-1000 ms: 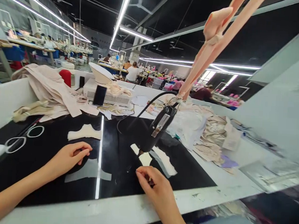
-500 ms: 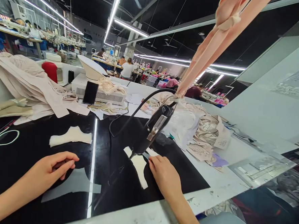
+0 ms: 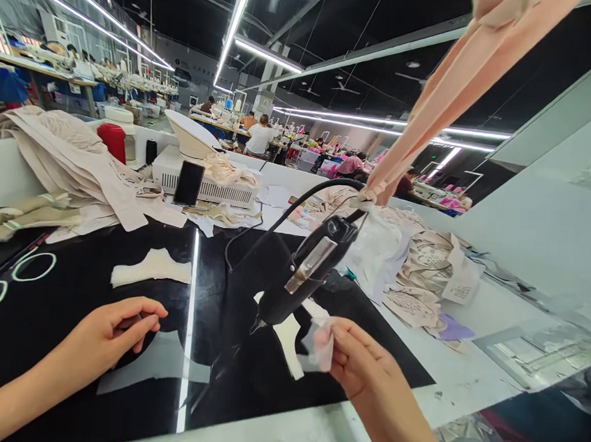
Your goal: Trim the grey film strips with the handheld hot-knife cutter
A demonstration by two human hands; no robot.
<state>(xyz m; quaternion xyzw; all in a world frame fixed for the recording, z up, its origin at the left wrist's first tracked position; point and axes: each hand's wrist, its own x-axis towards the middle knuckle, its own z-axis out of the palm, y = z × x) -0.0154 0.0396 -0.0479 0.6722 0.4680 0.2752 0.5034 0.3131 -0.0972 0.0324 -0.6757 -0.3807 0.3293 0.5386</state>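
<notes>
My right hand (image 3: 366, 369) pinches a small translucent sheer fabric piece (image 3: 318, 348) between thumb and fingers, lifted at one end. Beside it, on the black mat (image 3: 244, 398), lies a cream pad-like cut piece (image 3: 288, 344). A black handheld tool (image 3: 302, 275) with a pointed tip hangs tilted over that piece and hides part of it. My left hand (image 3: 123, 327) is loosely closed, thumb near forefinger, with nothing visible in it. Under and beside it a sheer curved piece (image 3: 167, 360) lies flat. Farther back is another cream cut piece (image 3: 152, 269).
The tool hangs from a peach fabric strap (image 3: 416, 128), its black cable (image 3: 297, 201) looping left. Beige fabric pieces (image 3: 78, 168) pile up at left, more (image 3: 423, 269) at right. A phone (image 3: 188, 183) leans on a white box (image 3: 227, 193). Scissors (image 3: 32, 268) lie far left.
My right hand has drawn back right and raised the sheer piece, which was mostly hidden by the tool. My left hand stays in about the same place. The view has shifted slightly left.
</notes>
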